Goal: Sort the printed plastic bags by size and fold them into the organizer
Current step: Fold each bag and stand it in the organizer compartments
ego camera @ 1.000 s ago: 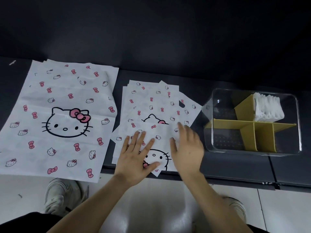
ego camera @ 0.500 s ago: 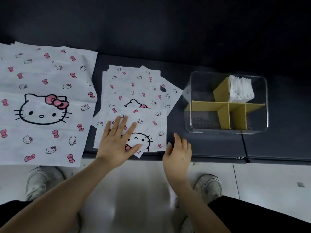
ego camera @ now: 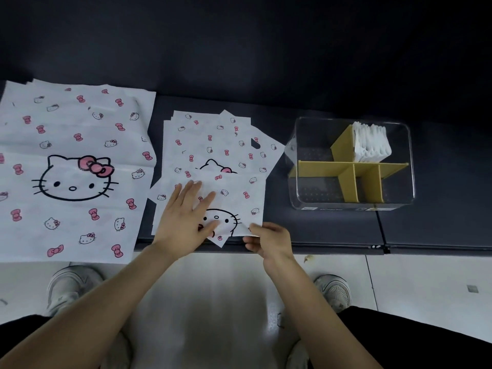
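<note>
- Our left hand [ego camera: 186, 217] lies flat with fingers spread on the small bag [ego camera: 237, 198], which sits at the front edge of the bench [ego camera: 332, 230], on top of the near end of the middle-sized pile [ego camera: 221, 139]; we judge the flat press is there to stop the thin sheet sliding while its other side is lifted
- Our right hand [ego camera: 269, 239] pinches the small bag's near right corner between thumb and fingertips, just where it reaches the front edge; the edge probably gives the fingers room to get under the plastic
- The large bags [ego camera: 72, 169] are spread at the left end of the bench and hang over its front edge, parted from the middle-sized pile by a strip of bare bench; the separate piles look to us like the sorting by size laid out
- The organizer [ego camera: 314, 145] stands toward the right end, just beside the middle-sized pile and within easy reach; folded bags [ego camera: 371, 142] stand upright in its far right compartment, and the other compartments look empty
- We judge the step in hand to be the first fold of the small bag, the pinched corner likely to be carried across toward the left hand
</note>
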`<action>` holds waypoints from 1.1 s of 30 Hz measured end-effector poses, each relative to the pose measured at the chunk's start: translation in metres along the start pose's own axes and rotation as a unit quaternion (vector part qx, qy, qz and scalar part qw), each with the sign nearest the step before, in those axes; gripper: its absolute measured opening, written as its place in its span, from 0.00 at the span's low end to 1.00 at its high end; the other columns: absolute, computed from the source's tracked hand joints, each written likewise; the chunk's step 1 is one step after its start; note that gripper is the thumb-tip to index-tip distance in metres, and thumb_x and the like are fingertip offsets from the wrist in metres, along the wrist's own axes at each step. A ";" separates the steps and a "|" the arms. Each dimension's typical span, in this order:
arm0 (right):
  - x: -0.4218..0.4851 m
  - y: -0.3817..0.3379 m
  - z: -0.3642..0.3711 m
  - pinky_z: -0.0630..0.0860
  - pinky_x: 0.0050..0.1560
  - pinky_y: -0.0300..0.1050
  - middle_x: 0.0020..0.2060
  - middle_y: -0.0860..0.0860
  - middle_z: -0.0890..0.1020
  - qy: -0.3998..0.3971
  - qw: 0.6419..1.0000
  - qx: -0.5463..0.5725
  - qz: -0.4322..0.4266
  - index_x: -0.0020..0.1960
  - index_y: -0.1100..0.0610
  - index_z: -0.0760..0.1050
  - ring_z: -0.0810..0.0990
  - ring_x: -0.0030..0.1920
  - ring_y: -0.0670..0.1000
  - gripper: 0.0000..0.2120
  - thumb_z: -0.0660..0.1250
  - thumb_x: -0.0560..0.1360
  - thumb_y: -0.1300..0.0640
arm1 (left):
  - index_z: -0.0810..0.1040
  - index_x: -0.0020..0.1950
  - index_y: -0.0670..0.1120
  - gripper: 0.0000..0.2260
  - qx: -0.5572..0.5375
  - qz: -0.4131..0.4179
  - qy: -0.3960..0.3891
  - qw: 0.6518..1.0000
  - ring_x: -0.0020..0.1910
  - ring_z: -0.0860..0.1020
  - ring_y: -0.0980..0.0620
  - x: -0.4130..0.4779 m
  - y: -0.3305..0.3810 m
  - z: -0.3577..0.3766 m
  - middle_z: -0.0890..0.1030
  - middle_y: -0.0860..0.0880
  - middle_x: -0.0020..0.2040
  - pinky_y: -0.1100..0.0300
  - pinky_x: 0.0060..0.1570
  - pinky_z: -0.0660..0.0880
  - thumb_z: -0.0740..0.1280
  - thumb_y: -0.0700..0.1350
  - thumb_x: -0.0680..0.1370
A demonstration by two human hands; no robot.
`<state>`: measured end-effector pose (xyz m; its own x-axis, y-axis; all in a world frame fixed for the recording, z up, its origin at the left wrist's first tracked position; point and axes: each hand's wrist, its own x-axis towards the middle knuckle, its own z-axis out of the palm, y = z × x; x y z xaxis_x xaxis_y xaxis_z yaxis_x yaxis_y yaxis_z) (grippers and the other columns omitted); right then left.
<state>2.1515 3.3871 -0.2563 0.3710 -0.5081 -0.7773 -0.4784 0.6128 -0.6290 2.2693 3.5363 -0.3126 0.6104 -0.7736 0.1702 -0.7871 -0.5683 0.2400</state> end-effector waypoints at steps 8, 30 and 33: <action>-0.023 0.010 0.011 0.80 0.30 0.40 0.40 0.61 0.80 -0.036 0.961 0.258 0.089 0.45 0.64 0.70 0.83 0.30 0.51 0.05 0.62 0.76 0.72 | 0.84 0.45 0.46 0.12 -0.090 0.006 0.067 0.994 0.35 0.81 0.47 -0.018 0.050 -0.003 0.82 0.49 0.43 0.61 0.29 0.75 0.60 0.46 0.73; 0.025 -0.035 -0.022 0.80 0.45 0.47 0.45 0.54 0.85 -0.148 0.981 -0.051 -0.114 0.50 0.60 0.79 0.84 0.45 0.52 0.10 0.71 0.70 0.68 | 0.77 0.36 0.42 0.11 -0.509 -0.319 -0.071 0.796 0.33 0.69 0.54 -0.025 0.011 -0.025 0.76 0.50 0.31 0.60 0.39 0.65 0.68 0.44 0.77; 0.031 -0.024 -0.017 0.79 0.47 0.43 0.41 0.53 0.85 -0.112 0.979 -0.134 -0.106 0.44 0.60 0.82 0.84 0.43 0.52 0.03 0.71 0.71 0.66 | 0.78 0.48 0.44 0.01 -0.516 -0.336 -0.071 0.784 0.37 0.77 0.53 -0.019 0.014 -0.028 0.83 0.48 0.36 0.63 0.42 0.71 0.67 0.40 0.78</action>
<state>2.1608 3.3461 -0.2647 0.6362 -0.4423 -0.6321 -0.5519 0.3117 -0.7735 2.2495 3.5510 -0.2861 0.7831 -0.4612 -0.4173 0.2452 -0.3877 0.8886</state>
